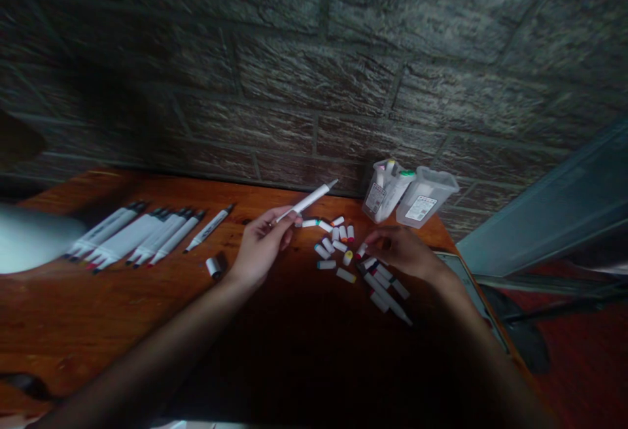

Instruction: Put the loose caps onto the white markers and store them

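Observation:
My left hand [260, 242] is closed on a white marker [310, 201], its uncapped tip pointing up and to the right. In my right hand [405, 252], thumb and fingers pinch a white marker cap [362, 250] with a red end. Between the hands lie several loose caps [339, 246] with coloured ends. Just below my right hand an uncapped marker [387, 298] lies among more caps. A single cap [212, 267] lies beside my left wrist.
A row of white markers [132, 236] lies at the left, with one marker [209, 228] slightly apart. Two clear plastic containers [417, 210] stand by the stone wall [314, 76], the left one holding markers. A flat tablet-like object [475, 295] lies at the table's right edge.

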Demonstrator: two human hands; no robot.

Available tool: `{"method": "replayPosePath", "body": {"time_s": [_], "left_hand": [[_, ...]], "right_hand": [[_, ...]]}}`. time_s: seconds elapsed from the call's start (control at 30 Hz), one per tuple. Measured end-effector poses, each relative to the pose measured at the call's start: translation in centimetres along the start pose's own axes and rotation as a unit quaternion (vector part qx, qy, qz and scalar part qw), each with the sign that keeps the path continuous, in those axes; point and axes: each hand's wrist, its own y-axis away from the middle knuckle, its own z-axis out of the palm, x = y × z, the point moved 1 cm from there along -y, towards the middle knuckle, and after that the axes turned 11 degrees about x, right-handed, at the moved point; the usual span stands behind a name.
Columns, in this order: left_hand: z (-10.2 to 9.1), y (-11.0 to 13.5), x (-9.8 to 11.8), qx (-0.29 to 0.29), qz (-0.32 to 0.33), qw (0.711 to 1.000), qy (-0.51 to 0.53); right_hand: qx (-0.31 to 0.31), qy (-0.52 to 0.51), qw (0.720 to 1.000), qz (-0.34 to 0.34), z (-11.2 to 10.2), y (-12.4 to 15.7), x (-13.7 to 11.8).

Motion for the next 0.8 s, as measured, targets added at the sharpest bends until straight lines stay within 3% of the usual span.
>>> {"method": "replayPosePath", "body": {"time_s": [0.3, 0.5, 0.8], "left_hand": [[-0.17, -0.40, 0.94, 0.054, -0.068, 0.992, 0.094], [-0.04, -0.39, 0.96, 0.048, -0.086, 0.990, 0.102], [-0.03, -0.44, 0.61, 0.000, -0.100, 0.988, 0.114]], "right_hand": [[0.062, 0.008, 0.998, 0.000, -0.05, -0.07, 0.11], [0.086, 0.020, 0.996, 0.002, -0.48, -0.09, 0.18], [0.025, -0.013, 1.000, 0.007, -0.61, 0.02, -0.24]]}}
